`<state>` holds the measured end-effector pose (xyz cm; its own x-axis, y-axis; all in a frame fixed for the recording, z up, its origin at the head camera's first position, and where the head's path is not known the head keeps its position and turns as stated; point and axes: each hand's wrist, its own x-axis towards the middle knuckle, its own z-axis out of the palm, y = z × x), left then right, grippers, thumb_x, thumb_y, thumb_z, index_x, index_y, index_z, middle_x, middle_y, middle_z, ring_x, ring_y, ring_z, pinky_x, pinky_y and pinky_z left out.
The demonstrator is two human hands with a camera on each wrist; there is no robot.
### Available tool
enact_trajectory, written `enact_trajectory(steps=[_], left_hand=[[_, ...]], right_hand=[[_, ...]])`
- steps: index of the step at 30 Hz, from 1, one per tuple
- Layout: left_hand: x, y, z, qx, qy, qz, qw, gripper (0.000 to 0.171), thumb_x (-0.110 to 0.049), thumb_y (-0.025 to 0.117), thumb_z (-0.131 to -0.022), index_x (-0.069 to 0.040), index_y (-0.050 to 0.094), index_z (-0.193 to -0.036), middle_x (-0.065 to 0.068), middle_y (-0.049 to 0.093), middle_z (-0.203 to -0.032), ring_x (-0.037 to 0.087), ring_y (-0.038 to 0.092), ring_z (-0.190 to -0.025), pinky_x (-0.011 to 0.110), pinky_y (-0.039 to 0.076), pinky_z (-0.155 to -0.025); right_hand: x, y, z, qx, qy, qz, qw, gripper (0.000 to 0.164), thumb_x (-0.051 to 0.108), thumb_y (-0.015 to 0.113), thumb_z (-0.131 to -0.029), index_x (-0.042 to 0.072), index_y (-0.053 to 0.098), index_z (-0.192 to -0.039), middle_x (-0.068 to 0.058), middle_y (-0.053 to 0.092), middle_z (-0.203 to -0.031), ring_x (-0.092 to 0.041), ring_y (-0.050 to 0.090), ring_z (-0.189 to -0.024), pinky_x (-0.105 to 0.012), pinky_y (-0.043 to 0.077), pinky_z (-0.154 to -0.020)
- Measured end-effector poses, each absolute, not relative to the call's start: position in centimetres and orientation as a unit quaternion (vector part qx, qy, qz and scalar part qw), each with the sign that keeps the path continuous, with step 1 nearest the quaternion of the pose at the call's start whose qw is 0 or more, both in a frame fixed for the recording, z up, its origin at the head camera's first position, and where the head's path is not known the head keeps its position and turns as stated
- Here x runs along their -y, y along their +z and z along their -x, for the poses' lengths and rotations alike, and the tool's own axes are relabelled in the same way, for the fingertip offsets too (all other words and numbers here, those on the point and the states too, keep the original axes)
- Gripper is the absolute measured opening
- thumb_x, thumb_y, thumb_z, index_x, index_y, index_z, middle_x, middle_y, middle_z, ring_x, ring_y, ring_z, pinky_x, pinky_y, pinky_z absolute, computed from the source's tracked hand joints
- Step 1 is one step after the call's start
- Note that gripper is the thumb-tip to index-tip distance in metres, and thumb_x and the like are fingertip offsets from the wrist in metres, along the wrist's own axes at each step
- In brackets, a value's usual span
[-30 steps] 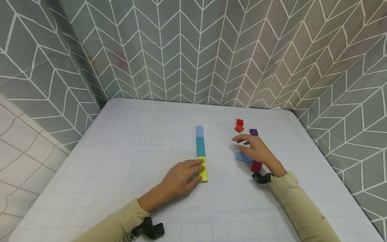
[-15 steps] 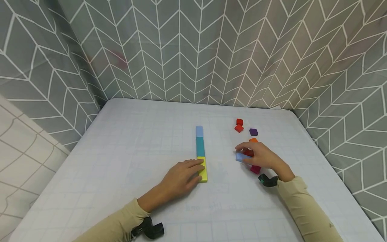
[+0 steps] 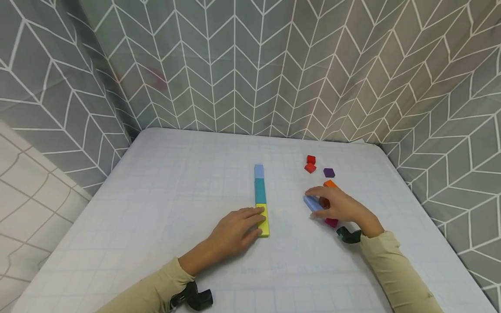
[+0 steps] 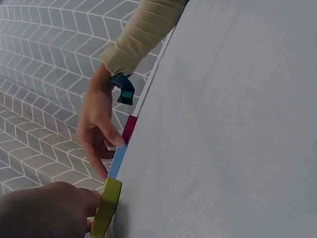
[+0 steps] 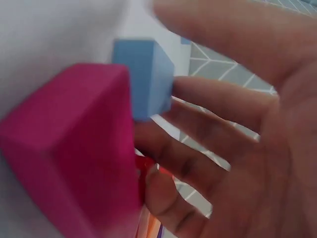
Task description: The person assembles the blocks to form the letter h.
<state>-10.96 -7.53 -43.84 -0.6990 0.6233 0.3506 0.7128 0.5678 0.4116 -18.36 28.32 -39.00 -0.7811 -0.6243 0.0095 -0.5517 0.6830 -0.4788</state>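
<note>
My left hand [image 3: 235, 228] rests its fingers on a yellow block [image 3: 264, 229]. That block is the near end of a straight row with a teal block [image 3: 260, 191] and a light blue block [image 3: 259, 171]. On the right, my right hand [image 3: 339, 205] has its fingers bent loosely about a longer blue block [image 3: 312, 203]. In the right wrist view the fingers touch the blue block [image 5: 143, 79], while the thumb stands apart from it. A magenta block [image 3: 331, 222] lies just below this hand. A dark red block [image 3: 324, 203] is partly hidden under it.
Beyond the right hand lie an orange block [image 3: 330, 183], a purple block [image 3: 329, 172] and two red blocks [image 3: 310, 168]. The white table [image 3: 188, 174] ends at a patterned grey curtain [image 3: 242, 65] at the back and right.
My right hand moved right and nearer to me, then came down around the blue block. The blue block has turned to a steeper slant. The left hand stays on the yellow block.
</note>
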Motion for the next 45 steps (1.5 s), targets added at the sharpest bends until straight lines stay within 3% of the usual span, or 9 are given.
enact_trajectory(steps=[4,8,15,24,30,36,45], left_hand=[[7.5,-43.9,10.9,0.881,-0.268,0.380,0.084,0.033,-0.023,0.069,-0.100,-0.010,0.071,-0.131,0.007,0.060,-0.146,0.026,0.057,-0.132,0.045,0.048,-0.106],[7.4,-43.9,10.9,0.880,-0.268,0.382,0.085,0.034,-0.024,0.069,-0.100,-0.010,0.071,-0.131,0.006,0.059,-0.147,0.026,0.057,-0.133,0.045,0.048,-0.107],[7.4,-43.8,11.0,0.880,-0.269,0.382,0.089,0.033,-0.023,0.070,-0.100,-0.010,0.071,-0.130,0.007,0.060,-0.146,0.026,0.057,-0.133,0.045,0.048,-0.106],[7.4,-43.8,11.0,0.878,-0.270,0.385,0.090,0.033,-0.023,0.070,-0.100,-0.010,0.071,-0.130,0.007,0.061,-0.145,0.025,0.057,-0.133,0.045,0.048,-0.106],[7.6,-43.8,11.0,0.878,-0.268,0.384,0.102,0.032,-0.022,0.071,-0.099,-0.010,0.072,-0.129,0.006,0.061,-0.145,0.025,0.057,-0.132,0.045,0.049,-0.105],[7.6,-43.9,11.0,0.875,-0.272,0.387,0.104,0.031,-0.021,0.070,-0.099,-0.010,0.072,-0.128,0.007,0.062,-0.144,0.026,0.058,-0.132,0.046,0.050,-0.104],[7.5,-44.0,11.0,0.875,-0.272,0.387,0.102,0.031,-0.021,0.071,-0.099,-0.010,0.072,-0.128,0.007,0.062,-0.144,0.026,0.058,-0.131,0.046,0.050,-0.104]], right_hand=[[-29.0,-39.0,18.2,-0.904,-0.257,0.319,0.123,0.066,0.014,0.087,-0.085,0.002,0.058,-0.144,-0.013,0.059,-0.138,-0.025,0.056,-0.104,-0.044,0.052,-0.089],[-29.3,-39.0,18.3,-0.903,-0.270,0.306,0.137,0.065,0.008,0.085,-0.086,0.006,0.058,-0.145,-0.006,0.060,-0.128,-0.024,0.055,-0.103,-0.041,0.052,-0.086],[-29.4,-39.3,18.7,-0.902,-0.279,0.312,0.109,0.060,0.007,0.087,-0.084,0.004,0.061,-0.138,0.000,0.061,-0.099,-0.024,0.057,-0.092,-0.034,0.052,-0.075],[-28.5,-39.1,18.8,-0.899,-0.297,0.315,0.062,0.050,0.006,0.088,-0.081,0.003,0.067,-0.126,-0.003,0.063,-0.085,-0.020,0.058,-0.073,-0.028,0.049,-0.064],[-27.6,-38.5,19.3,-0.898,-0.308,0.312,0.037,0.046,0.006,0.088,-0.081,0.003,0.070,-0.123,-0.003,0.067,-0.090,-0.022,0.064,-0.077,-0.034,0.058,-0.069],[-27.3,-38.0,19.8,-0.898,-0.317,0.304,0.004,0.047,0.007,0.088,-0.082,0.003,0.069,-0.125,-0.005,0.069,-0.095,-0.028,0.066,-0.084,-0.036,0.059,-0.070],[-26.3,-37.4,20.7,-0.892,-0.337,0.300,-0.012,0.047,0.002,0.086,-0.083,0.001,0.069,-0.127,-0.008,0.069,-0.105,-0.025,0.066,-0.090,-0.046,0.060,-0.078]])
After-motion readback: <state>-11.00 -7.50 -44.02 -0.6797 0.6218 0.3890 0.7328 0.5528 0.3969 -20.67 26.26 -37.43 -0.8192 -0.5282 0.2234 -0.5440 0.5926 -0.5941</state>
